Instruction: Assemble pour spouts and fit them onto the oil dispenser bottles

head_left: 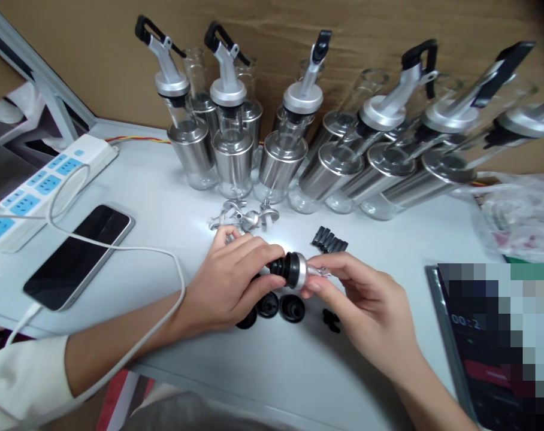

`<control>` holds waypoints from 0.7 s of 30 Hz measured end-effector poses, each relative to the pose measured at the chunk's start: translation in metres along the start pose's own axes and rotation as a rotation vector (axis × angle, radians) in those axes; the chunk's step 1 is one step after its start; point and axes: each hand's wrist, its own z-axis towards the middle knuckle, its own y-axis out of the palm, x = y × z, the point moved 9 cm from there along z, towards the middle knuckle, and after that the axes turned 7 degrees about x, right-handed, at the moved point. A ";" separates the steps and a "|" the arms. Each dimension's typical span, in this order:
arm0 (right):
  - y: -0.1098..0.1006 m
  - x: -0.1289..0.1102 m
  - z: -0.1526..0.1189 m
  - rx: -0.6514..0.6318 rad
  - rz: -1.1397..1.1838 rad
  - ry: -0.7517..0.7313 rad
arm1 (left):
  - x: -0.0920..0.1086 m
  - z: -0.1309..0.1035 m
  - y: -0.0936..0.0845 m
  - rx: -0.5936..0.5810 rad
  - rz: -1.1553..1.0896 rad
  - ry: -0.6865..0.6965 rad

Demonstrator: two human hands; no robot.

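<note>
Between my two hands lies a bottle pourer point(300, 271), a silver cap and spout with a ribbed black stopper, held sideways. My left hand point(236, 272) pinches the black stopper end. At the other end, my right hand point(362, 305) grips the silver spout between thumb and fingers. Below on the table are several round black stoppers point(292, 308), partly behind my left hand. Silver spout parts point(249, 219) lie in a pile beyond my left hand. Several short black tubes point(329, 240) lie in a row past my right hand, and small black pieces point(331, 321) sit beside it.
Several glass-and-steel bottles point(233, 164) with pourers stand along the cardboard point(272, 18) at the back. On the left are a power strip point(51, 185), a phone point(78, 257) and a white cable point(182, 275) crossing my left forearm. A timer device point(472, 353) and plastic bag point(519, 209) are right.
</note>
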 end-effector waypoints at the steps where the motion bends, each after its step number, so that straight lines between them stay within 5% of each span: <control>1: -0.001 -0.002 -0.001 0.011 -0.020 -0.031 | 0.000 0.000 0.000 0.003 -0.003 0.002; 9: -0.003 -0.015 -0.004 0.044 -0.142 -0.226 | -0.002 -0.001 0.002 0.007 -0.049 -0.019; 21: -0.001 -0.013 0.002 0.010 -0.018 -0.100 | 0.006 0.000 0.003 0.002 -0.002 0.076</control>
